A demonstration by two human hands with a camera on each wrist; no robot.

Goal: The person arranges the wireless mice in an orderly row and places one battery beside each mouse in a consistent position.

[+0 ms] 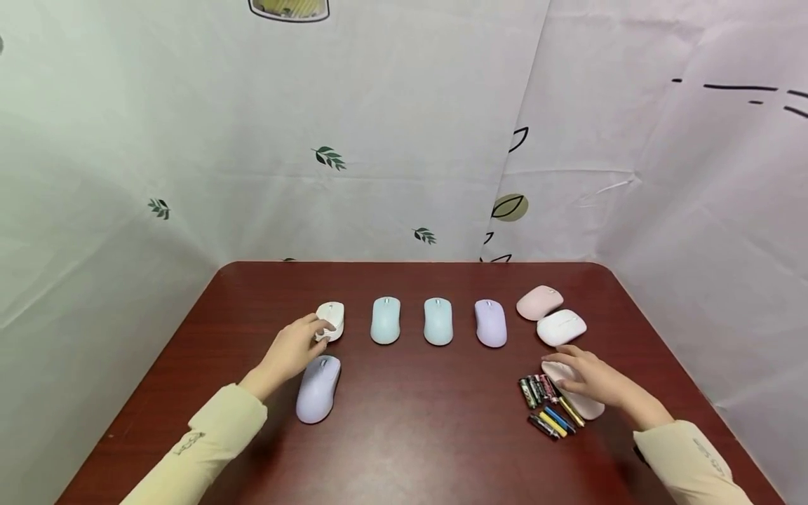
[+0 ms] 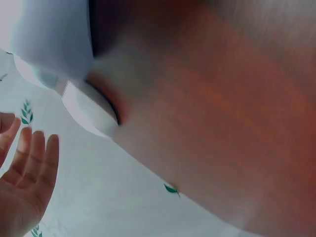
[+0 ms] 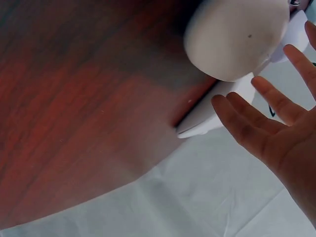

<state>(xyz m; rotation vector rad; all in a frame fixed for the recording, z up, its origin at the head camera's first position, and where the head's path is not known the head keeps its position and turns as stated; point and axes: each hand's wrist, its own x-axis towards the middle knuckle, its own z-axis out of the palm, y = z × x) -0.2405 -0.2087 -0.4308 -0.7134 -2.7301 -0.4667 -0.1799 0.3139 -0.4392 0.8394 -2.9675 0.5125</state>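
My left hand [image 1: 287, 354] hovers at the left side of a white mouse [image 1: 333, 314], its fingers partly over it. Just in front of that hand lies a lavender mouse [image 1: 318, 393]. In the left wrist view the left hand [image 2: 27, 182] has loose, extended fingers and holds nothing. Over a pale pink mouse [image 1: 590, 408] on the right is my right hand [image 1: 593, 375], covering part of it. The right wrist view shows the right hand [image 3: 291, 133] with fingers spread, apart from the pale pink mouse [image 3: 237, 39]. Several batteries [image 1: 549, 407] lie beside that mouse.
Two light-blue mice stand mid-table, one [image 1: 386, 320] left of the other [image 1: 438, 321], with a second lavender mouse [image 1: 491, 323] to their right. Behind the right hand lie a pink mouse [image 1: 539, 302] and another white mouse [image 1: 561, 327]. Patterned cloth [image 1: 404, 140] surrounds the dark red table [image 1: 404, 449].
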